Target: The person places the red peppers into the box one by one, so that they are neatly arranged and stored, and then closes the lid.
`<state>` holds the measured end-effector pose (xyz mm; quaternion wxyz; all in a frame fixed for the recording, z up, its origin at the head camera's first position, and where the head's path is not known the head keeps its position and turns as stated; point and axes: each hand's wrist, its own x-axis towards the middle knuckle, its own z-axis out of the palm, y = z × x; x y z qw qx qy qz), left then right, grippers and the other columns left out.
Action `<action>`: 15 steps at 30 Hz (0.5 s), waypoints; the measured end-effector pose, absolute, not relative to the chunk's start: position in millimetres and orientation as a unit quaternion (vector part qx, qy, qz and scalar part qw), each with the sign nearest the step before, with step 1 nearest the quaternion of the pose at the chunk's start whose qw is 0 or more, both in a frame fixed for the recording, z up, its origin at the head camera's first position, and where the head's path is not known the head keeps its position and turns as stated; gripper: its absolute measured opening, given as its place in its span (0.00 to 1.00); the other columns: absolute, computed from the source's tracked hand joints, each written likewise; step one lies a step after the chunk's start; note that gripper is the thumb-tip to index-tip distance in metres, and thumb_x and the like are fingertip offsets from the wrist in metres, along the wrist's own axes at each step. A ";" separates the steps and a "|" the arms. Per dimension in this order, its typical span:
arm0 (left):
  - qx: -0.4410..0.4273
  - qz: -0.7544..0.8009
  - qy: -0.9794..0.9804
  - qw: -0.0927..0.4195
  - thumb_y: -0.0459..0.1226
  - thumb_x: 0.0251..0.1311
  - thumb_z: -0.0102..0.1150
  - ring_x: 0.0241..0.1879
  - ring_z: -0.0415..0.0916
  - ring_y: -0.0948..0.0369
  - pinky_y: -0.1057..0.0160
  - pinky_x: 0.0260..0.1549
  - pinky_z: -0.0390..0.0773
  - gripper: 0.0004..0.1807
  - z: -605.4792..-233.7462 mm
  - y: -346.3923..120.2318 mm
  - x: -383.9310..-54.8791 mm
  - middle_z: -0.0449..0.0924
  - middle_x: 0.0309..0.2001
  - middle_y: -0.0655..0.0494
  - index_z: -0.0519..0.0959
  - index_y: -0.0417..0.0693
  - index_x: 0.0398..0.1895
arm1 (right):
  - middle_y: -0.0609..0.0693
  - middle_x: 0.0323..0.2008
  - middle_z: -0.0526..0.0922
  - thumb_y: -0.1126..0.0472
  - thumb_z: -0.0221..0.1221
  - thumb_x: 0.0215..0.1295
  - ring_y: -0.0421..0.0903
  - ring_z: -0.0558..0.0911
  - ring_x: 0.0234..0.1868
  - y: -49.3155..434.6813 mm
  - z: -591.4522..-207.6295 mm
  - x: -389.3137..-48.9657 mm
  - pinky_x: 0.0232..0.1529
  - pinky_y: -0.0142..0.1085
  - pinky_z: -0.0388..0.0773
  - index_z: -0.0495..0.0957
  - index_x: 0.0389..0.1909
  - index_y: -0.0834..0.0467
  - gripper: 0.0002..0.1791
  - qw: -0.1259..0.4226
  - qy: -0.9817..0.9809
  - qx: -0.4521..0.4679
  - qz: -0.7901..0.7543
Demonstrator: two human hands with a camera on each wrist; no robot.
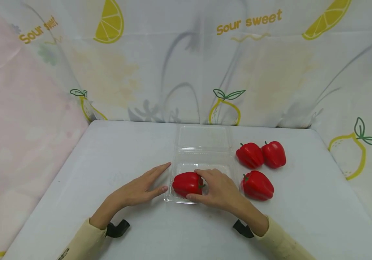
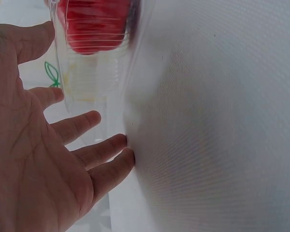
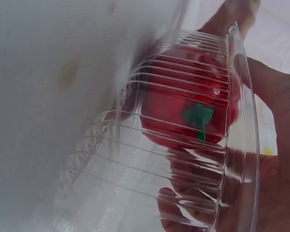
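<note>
A clear plastic clamshell box point(image 1: 204, 159) lies opened out on the table, its lid folded back away from me. In the near half, at its left side, a red bell pepper point(image 1: 186, 183) rests on its side with the green stem toward the right. My right hand point(image 1: 220, 189) holds this pepper by its stem end, thumb on the near side and forefinger on the far side. Through the ribbed wall in the right wrist view, the pepper point(image 3: 179, 106) and some fingers show. Beside the box's left edge, my left hand point(image 1: 140, 187) is spread with nothing in it.
Right of the box lie three more red bell peppers: two touching ones at the back, a left one point(image 1: 250, 155) and a right one point(image 1: 273, 154), and one nearer point(image 1: 258, 185). The white table point(image 1: 108, 155) meets a lemon-print cloth point(image 1: 160, 72) at the back.
</note>
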<state>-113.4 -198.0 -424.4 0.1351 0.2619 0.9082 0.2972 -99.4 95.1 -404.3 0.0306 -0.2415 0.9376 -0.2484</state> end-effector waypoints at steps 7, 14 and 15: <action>0.262 0.294 0.909 0.134 0.62 0.66 0.49 0.73 0.52 0.53 0.40 0.64 0.63 0.42 -425.1 -198.0 -113.4 0.53 0.76 0.58 0.49 0.64 0.79 | 0.45 0.50 0.81 0.38 0.73 0.46 0.45 0.79 0.49 100.0 -399.8 -96.7 0.44 0.40 0.80 0.76 0.62 0.50 0.41 0.029 0.936 -0.237 -0.258; 0.260 0.291 0.911 0.136 0.63 0.66 0.48 0.74 0.52 0.53 0.40 0.64 0.63 0.42 -423.2 -198.2 -112.7 0.52 0.76 0.58 0.48 0.66 0.79 | 0.44 0.50 0.81 0.40 0.75 0.44 0.43 0.78 0.49 107.2 -395.7 -94.5 0.43 0.41 0.81 0.76 0.62 0.49 0.42 0.047 0.934 -0.220 -0.277; 0.260 0.292 0.910 0.136 0.63 0.66 0.48 0.74 0.51 0.54 0.40 0.64 0.63 0.42 -423.1 -198.2 -112.7 0.52 0.76 0.58 0.48 0.66 0.79 | 0.44 0.50 0.81 0.40 0.75 0.45 0.43 0.78 0.48 108.9 -395.1 -94.1 0.43 0.41 0.81 0.75 0.63 0.49 0.42 0.049 0.935 -0.217 -0.277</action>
